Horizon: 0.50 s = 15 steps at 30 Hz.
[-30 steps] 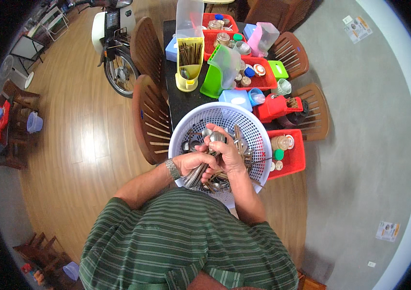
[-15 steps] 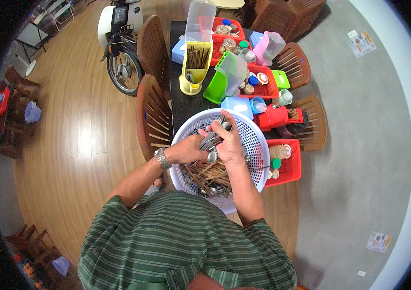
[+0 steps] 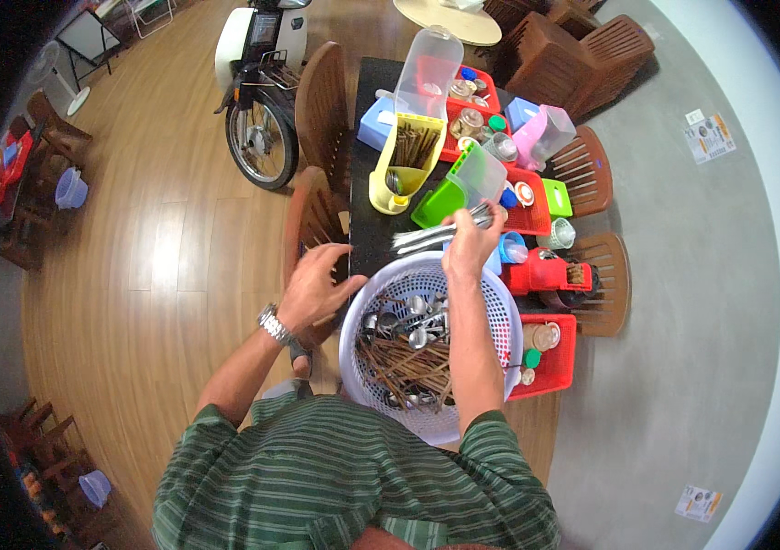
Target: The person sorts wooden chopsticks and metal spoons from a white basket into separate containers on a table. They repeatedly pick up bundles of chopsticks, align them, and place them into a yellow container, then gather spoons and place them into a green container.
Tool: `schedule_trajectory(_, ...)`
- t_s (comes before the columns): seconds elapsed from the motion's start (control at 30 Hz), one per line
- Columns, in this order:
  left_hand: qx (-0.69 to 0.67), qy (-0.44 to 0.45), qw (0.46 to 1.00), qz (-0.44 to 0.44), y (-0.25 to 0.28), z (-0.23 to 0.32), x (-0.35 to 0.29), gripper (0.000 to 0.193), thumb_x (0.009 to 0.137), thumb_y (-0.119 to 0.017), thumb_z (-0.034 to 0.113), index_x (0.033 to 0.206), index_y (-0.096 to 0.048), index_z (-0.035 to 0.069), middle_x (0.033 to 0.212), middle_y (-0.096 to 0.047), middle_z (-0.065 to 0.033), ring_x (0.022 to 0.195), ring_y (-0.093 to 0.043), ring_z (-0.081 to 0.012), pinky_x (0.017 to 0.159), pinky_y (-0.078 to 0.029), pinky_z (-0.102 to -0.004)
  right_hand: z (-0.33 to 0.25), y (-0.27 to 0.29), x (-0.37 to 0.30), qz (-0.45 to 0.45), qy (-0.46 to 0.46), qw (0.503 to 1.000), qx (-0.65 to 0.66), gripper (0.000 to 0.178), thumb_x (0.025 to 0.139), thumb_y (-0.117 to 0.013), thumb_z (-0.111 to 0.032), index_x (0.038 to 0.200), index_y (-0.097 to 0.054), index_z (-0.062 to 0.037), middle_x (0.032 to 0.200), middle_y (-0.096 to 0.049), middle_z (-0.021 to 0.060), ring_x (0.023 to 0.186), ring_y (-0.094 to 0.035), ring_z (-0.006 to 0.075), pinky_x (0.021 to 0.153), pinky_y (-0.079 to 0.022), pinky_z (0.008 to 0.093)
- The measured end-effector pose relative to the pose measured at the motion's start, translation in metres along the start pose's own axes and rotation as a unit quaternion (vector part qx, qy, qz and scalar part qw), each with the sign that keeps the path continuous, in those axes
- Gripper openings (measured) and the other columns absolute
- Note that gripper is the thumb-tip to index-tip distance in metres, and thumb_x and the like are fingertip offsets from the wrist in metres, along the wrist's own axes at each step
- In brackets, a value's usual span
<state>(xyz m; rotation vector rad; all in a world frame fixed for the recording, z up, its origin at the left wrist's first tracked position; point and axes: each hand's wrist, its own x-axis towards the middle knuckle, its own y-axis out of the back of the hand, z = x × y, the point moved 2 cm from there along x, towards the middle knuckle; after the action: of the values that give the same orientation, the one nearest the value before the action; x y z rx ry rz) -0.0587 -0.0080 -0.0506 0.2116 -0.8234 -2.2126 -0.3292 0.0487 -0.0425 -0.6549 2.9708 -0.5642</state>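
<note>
- Gripping a bunch of metal cutlery [image 3: 427,238] in the right hand [image 3: 474,240], fingers wrapped round it; long ends stick out leftward, blurred, so exact pieces cannot be told.
- Right hand is raised over the far rim of the white basket, just short of the green holder.
- Left hand [image 3: 312,289] holds nothing: thumb and fingers spread wide, palm down, just off the basket's left rim; whether the thumb touches the rim, cannot tell. Metal watch [image 3: 273,324] on that wrist.
- White basket [image 3: 417,423], round and perforated, sits at the near end of the black tabletop [image 3: 371,225]; what bears its underside is hidden.
- Inside basket: loose spoons [image 3: 419,307] toward the far rim, brown chopsticks [image 3: 404,368] heaped across the middle, more metal pieces by the near rim.
- Green holder [image 3: 443,207] with clear lid stands tilted in view, mid-tabletop, beyond the held cutlery.
- Yellow holder [image 3: 386,194] near the tabletop's left edge, clear lid raised; chopsticks in the back compartment, spoons in the front one.
- Blue box [image 3: 376,124] behind it, also along the left edge.
- Red basket with jars [image 3: 539,218] toward the tabletop's right edge; pink holder [image 3: 530,139] farther back on that side.
- Red holder [image 3: 535,273] with chopsticks, right of the white basket's far rim.
- Second red basket [image 3: 560,357], jars inside, just right of the white basket.
- Brown chairs [image 3: 317,105] along the left edge; motorbike [image 3: 262,128] on the floor beyond them.
</note>
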Motion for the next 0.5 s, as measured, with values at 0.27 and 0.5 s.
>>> schedule_trajectory(0.27,0.127,-0.049,0.988,0.071,0.004,-0.057,-0.028,0.047,0.077,-0.085,0.023,0.115,-0.068,0.003,0.149,-0.046,-0.0218,0.145,-0.033,-0.0450,0.118,-0.030,-0.0577,0.043,-0.073,0.069,-0.002,0.255,0.943,-0.215,0.055,0.074,-0.071,0.004,0.124,-0.050,0.0000,0.109,-0.058,0.0115,0.093,-0.061,0.0190,0.084,-0.053,0.0326)
schedule_trajectory(0.5,0.112,-0.047,0.992,0.042,-0.008,-0.068,-0.035,0.030,0.078,-0.080,0.014,0.103,-0.072,0.000,0.150,-0.044,-0.0226,0.150,-0.024,-0.0492,0.120,-0.030,-0.0574,0.101,-0.090,0.085,-0.008,0.343,0.893,-0.292,0.051,0.072,-0.075,0.001,0.119,-0.055,0.0015,0.107,-0.059,0.0126,0.093,-0.061,0.0229,0.083,-0.053,0.0359)
